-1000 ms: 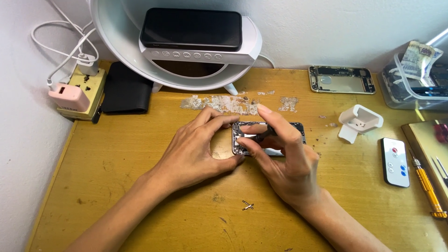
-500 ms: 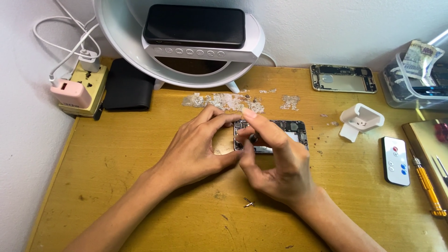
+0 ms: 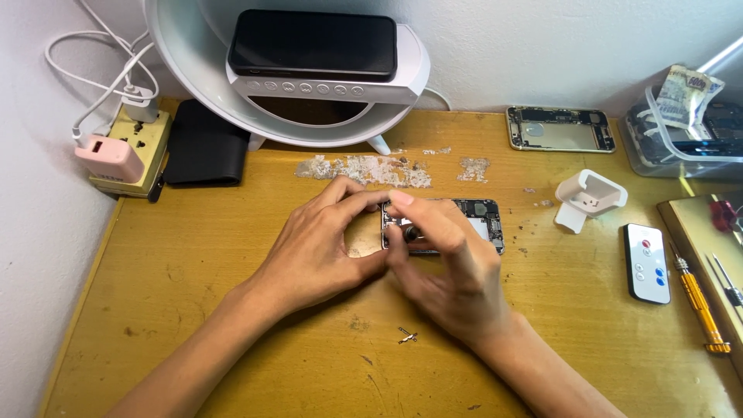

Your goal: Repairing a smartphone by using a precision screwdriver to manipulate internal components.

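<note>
Opened phone (image 3: 464, 224) lies bench (image 3: 193, 255) centre with insides exposed, left hand (image 3: 317, 248) steadying its 9 o'clock end, right hand (image 3: 449, 267) pinching a small internal part, loose screw bits (image 3: 408, 336) at 6 o'clock: teardown seems partway.

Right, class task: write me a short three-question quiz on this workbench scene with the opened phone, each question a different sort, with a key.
1. True or false: both the left hand and the right hand touch the opened phone lying on the wooden table.
2. Which thing lies nearest the table's right edge? A) black wallet B) yellow-handled screwdriver C) white remote
3. Fill in: the small loose metal part lies on the table just ____ the hands, toward the camera.

Key
1. True
2. B
3. below
</note>
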